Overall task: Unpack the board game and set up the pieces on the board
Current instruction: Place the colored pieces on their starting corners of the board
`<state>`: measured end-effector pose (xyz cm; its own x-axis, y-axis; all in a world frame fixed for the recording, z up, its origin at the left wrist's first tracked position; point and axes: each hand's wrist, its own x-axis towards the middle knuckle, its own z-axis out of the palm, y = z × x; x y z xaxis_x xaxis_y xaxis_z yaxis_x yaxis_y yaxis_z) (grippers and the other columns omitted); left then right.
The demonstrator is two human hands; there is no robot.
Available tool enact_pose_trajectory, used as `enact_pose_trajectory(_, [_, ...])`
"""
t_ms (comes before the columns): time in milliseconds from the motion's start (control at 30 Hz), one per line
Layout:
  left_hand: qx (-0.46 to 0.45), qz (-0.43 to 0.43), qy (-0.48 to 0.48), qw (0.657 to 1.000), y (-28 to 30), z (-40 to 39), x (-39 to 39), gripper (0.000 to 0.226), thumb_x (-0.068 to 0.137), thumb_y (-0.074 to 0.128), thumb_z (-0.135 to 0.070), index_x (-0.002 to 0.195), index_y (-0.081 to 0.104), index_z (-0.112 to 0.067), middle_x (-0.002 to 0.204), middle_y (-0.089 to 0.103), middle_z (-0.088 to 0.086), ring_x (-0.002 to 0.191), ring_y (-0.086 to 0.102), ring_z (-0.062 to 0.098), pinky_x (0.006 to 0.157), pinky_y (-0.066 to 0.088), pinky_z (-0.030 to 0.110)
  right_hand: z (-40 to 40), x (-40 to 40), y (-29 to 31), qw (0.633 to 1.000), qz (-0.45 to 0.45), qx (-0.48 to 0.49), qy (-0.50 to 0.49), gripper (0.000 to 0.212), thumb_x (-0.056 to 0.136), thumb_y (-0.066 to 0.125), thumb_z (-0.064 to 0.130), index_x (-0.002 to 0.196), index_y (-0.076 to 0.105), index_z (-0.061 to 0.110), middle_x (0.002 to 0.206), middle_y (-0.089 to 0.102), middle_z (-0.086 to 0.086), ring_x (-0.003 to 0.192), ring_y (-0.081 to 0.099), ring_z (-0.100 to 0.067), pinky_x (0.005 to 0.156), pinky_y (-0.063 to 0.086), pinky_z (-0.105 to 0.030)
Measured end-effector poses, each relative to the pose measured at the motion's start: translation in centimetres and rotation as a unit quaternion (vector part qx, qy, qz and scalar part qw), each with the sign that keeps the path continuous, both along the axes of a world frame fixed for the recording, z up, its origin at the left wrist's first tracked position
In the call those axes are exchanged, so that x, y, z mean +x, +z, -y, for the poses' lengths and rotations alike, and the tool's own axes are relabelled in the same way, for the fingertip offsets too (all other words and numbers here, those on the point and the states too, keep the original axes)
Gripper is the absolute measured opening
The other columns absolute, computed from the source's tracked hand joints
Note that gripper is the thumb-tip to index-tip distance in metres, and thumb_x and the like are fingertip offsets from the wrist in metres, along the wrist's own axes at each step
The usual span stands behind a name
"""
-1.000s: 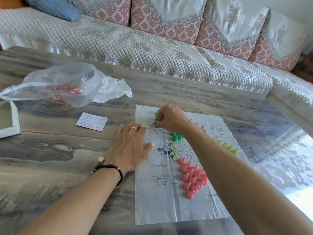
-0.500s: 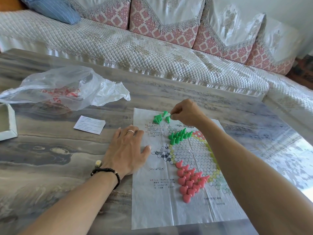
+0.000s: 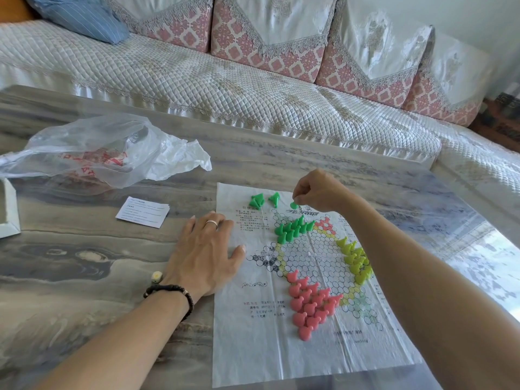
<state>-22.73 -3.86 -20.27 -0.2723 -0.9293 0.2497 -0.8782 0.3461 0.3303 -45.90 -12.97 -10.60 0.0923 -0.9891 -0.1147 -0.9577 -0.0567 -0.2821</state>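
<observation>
Right hand (image 3: pixel 318 192), upper centre: grip pinching green piece (image 3: pixel 293 205) above top edge of paper board (image 3: pixel 281 347). Left hand (image 3: pixel 205 254), centre: grip released, flat on table (image 3: pixel 70 277) at board's left edge. Board print and red print on plastic bag (image 3: pixel 92 153), upper left, both illegible.

Marble table (image 3: pixel 84 277), board sheet (image 3: pixel 253 347), bag (image 3: pixel 92 153), leaflet (image 3: pixel 142 211)

**Sofa and marble table in daylight**

A quilted cream sofa (image 3: pixel 225 88) is running along the far side, with pink-patterned cushions (image 3: pixel 270 32) (lace-trimmed) and a blue pillow (image 3: pixel 81 18) leaning against it. Daylight is glaring off the grey, veined table (image 3: pixel 70 266) at right.
</observation>
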Motion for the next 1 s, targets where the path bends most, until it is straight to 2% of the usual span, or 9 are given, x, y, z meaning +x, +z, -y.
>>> enact_pose_trajectory(233, [0.005,0.002,-0.003,1.0,-0.1,0.0,0.0,0.051,0.091,0.034,-0.054,0.129,0.045,-0.022,0.138,0.043,0.001,0.134,0.031,0.018,0.112,0.016,0.036,-0.4,0.1,-1.1,1.0,-0.01,0.019,0.005,0.007,0.086,0.066,0.006,0.087,0.072,0.01,0.067,0.061,0.01,0.056,0.05,0.001,0.039,0.032,-0.003])
enact_pose_trajectory(400, [0.0,-0.001,-0.004,1.0,-0.1,0.0,0.0,0.047,0.091,0.037,-0.053,0.126,0.047,-0.022,0.136,0.044,-0.001,0.133,0.031,0.017,0.111,0.017,0.035,-0.5,0.0,-1.3,0.999,-0.009,0.031,0.003,0.007,0.085,0.067,0.007,0.089,0.074,0.009,0.068,0.063,0.008,0.055,0.052,-0.001,0.038,0.032,-0.004])
enact_pose_trajectory(533, [0.0,-0.005,-0.005,1.0,-0.2,0.0,0.0,0.046,0.091,0.037,-0.053,0.124,0.048,-0.022,0.134,0.045,-0.001,0.133,0.031,0.017,0.111,0.018,0.036,-0.4,0.2,-1.7,0.999,-0.009,0.033,0.004,0.008,0.085,0.068,0.007,0.09,0.074,0.01,0.069,0.065,0.008,0.057,0.057,-0.004,0.043,0.036,-0.008])
enact_pose_trajectory(700, [0.0,-0.003,-0.006,1.0,-0.2,0.1,0.0,0.048,0.091,0.037,-0.053,0.125,0.047,-0.022,0.134,0.045,-0.001,0.133,0.031,0.017,0.112,0.019,0.037,-0.2,0.1,-1.7,0.999,-0.004,0.042,0.002,0.008,0.084,0.069,0.009,0.09,0.075,0.009,0.07,0.066,0.006,0.054,0.054,-0.004,0.037,0.033,-0.005])
enact_pose_trajectory(800, [0.003,-0.004,-0.004,1.0,-0.2,0.1,0.0,0.048,0.091,0.037,-0.053,0.126,0.047,-0.022,0.133,0.045,-0.001,0.131,0.033,0.017,0.113,0.02,0.038,0.1,0.0,-1.7,0.999,-0.014,0.042,0.006,0.013,0.085,0.07,0.017,0.092,0.074,0.007,0.08,0.071,-0.001,0.054,0.051,-0.004,0.043,0.035,-0.01])
enact_pose_trajectory(900, [0.001,-0.008,-0.005,1.0,-0.1,0.1,0.0,0.048,0.091,0.038,-0.052,0.125,0.048,-0.02,0.133,0.046,0.0,0.131,0.033,0.017,0.112,0.02,0.038,0.5,0.1,-1.7,1.0,0.007,0.009,0.006,0.022,0.087,0.067,0.018,0.094,0.07,-0.003,0.085,0.072,-0.01,0.057,0.051,-0.008,0.046,0.04,-0.012])
enact_pose_trajectory(933, [0.002,-0.008,-0.005,1.0,-0.1,0.1,0.0,0.048,0.091,0.038,-0.052,0.126,0.048,-0.02,0.134,0.046,0.0,0.133,0.032,0.017,0.113,0.019,0.038,0.7,0.3,-1.7,1.0,0.014,-0.007,0.005,0.023,0.088,0.066,0.017,0.094,0.07,-0.004,0.086,0.071,-0.01,0.059,0.053,-0.01,0.05,0.044,-0.013])
enact_pose_trajectory(1000, [0.002,-0.003,-0.004,1.0,-0.1,0.1,0.0,0.048,0.091,0.037,-0.052,0.127,0.047,-0.021,0.135,0.045,0.0,0.134,0.031,0.016,0.115,0.018,0.038,1.2,0.7,-1.7,0.999,0.023,-0.041,0.006,0.019,0.088,0.066,0.018,0.097,0.07,0.001,0.092,0.07,-0.006,0.074,0.061,-0.014,0.067,0.051,-0.021])
